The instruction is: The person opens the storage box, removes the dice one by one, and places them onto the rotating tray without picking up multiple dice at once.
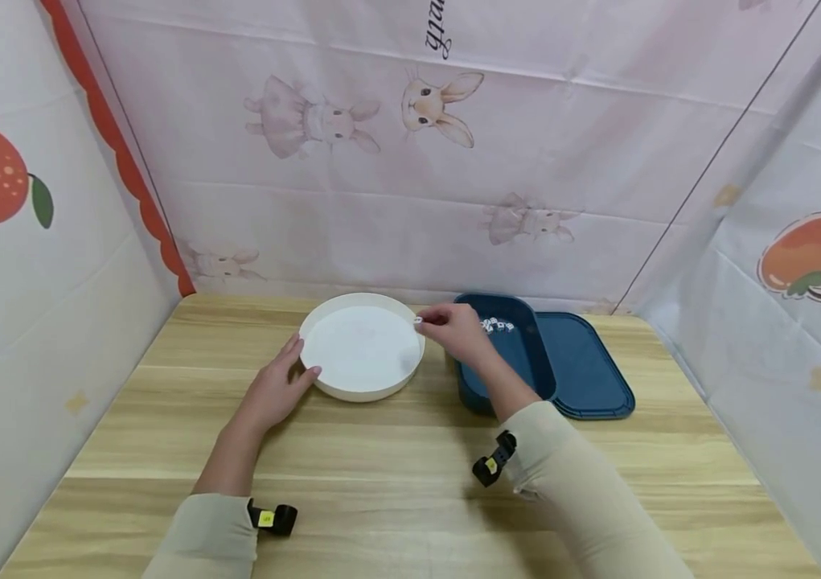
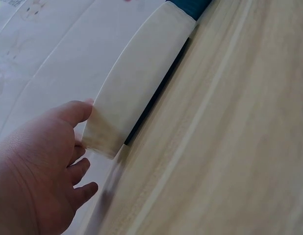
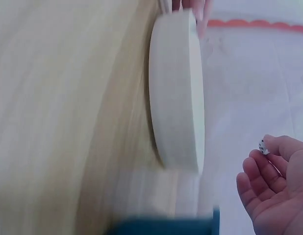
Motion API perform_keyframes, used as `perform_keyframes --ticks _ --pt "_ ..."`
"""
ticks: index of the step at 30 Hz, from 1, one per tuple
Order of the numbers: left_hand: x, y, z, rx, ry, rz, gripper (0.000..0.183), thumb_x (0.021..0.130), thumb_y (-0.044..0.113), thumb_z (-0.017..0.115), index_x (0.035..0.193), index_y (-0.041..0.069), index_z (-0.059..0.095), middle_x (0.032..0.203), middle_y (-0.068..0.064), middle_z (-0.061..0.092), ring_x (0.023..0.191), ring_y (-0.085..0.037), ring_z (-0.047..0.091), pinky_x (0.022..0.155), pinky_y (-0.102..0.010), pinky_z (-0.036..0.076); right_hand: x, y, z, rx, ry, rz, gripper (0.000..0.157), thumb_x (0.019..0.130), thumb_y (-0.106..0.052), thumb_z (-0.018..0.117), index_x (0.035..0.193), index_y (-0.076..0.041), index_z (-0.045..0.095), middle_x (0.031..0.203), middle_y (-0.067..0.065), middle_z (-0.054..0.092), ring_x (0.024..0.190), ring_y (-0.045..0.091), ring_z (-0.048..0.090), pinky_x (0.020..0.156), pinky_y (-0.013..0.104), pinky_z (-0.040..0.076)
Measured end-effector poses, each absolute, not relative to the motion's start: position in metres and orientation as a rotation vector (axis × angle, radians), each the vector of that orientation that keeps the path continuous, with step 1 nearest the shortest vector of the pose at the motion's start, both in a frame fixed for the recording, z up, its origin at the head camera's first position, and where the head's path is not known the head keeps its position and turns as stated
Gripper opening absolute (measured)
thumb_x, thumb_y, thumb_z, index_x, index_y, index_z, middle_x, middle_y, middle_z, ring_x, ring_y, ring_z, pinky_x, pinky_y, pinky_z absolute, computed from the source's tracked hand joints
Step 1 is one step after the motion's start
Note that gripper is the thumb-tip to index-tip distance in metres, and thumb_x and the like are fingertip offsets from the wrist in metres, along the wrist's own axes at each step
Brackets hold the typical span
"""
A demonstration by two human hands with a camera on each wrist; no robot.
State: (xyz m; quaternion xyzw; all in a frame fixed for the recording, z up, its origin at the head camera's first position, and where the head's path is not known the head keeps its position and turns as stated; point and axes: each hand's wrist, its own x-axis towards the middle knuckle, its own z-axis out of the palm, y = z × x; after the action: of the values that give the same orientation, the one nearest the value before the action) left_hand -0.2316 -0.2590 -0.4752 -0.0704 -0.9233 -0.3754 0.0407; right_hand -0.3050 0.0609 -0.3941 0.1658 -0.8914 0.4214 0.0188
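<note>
A round cream-white dish [image 1: 359,346] with a low wall stands on the wooden table. My left hand [image 1: 276,390] holds its left side, thumb at the rim and fingers along the outer wall. Over the dish's right rim, my right hand [image 1: 459,334] pinches a small white die [image 3: 263,146] with black dots between thumb and forefinger. Its other fingers curl loosely below, as the right wrist view shows. Right of the dish is a dark blue box [image 1: 543,362], where several more white dice [image 1: 500,326] lie near the far end; the right forearm covers part of it.
A dark blue lid [image 1: 591,370] lies against the box's right side. Printed cloth [image 1: 381,217] walls the table in at the back and both sides. Bare wood [image 1: 367,466] shows in front of the dish.
</note>
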Motion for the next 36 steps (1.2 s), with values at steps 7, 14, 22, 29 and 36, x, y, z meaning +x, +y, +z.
perform_keyframes --ticks 7,14,22,29,36 --pt "-0.232 -0.257 -0.476 -0.219 -2.822 -1.158 0.077 0.092 0.051 0.051 0.150 0.009 0.023 0.158 -0.003 0.013 0.144 -0.029 0.016 0.114 -0.054 0.020 -0.298 0.019 -0.417 0.527 -2.789 1.436 0.024 0.084 -0.024 0.071 0.105 -0.013 0.072 0.094 -0.003 0.070 0.087 0.011 0.063 0.072 0.024 0.054" --pt "-0.230 -0.255 -0.475 -0.204 -2.831 -1.168 0.076 0.092 0.051 0.051 0.150 0.010 0.023 0.158 -0.003 0.013 0.144 -0.029 0.016 0.114 -0.054 0.020 -0.288 -0.015 -0.435 0.547 -2.825 1.486 0.022 0.083 -0.021 0.072 0.103 -0.014 0.073 0.090 -0.004 0.070 0.083 0.009 0.062 0.071 0.020 0.053" --pt "-0.230 -0.254 -0.476 -0.213 -2.819 -1.161 0.075 0.093 0.049 0.051 0.149 0.007 0.024 0.158 -0.005 0.014 0.144 -0.028 0.017 0.114 -0.054 0.021 -0.280 -0.038 -0.447 0.695 -2.836 1.383 0.021 0.083 -0.019 0.071 0.103 -0.012 0.073 0.088 -0.004 0.070 0.076 0.005 0.060 0.065 0.015 0.050" --pt "-0.230 -0.255 -0.474 -0.203 -2.814 -1.150 0.074 0.093 0.049 0.051 0.149 0.009 0.025 0.158 -0.004 0.015 0.144 -0.028 0.017 0.114 -0.053 0.021 -0.278 -0.044 -0.451 0.721 -2.892 1.273 0.018 0.084 -0.016 0.068 0.101 -0.013 0.074 0.088 -0.004 0.070 0.073 0.005 0.059 0.064 0.016 0.049" --pt "-0.231 -0.255 -0.473 -0.203 -2.816 -1.141 0.074 0.093 0.048 0.052 0.149 0.008 0.025 0.158 -0.004 0.015 0.144 -0.027 0.017 0.115 -0.052 0.020 -0.274 -0.046 -0.453 0.715 -2.975 1.120 0.018 0.083 -0.029 0.068 0.098 -0.023 0.074 0.086 -0.015 0.069 0.074 -0.001 0.059 0.067 0.018 0.048"
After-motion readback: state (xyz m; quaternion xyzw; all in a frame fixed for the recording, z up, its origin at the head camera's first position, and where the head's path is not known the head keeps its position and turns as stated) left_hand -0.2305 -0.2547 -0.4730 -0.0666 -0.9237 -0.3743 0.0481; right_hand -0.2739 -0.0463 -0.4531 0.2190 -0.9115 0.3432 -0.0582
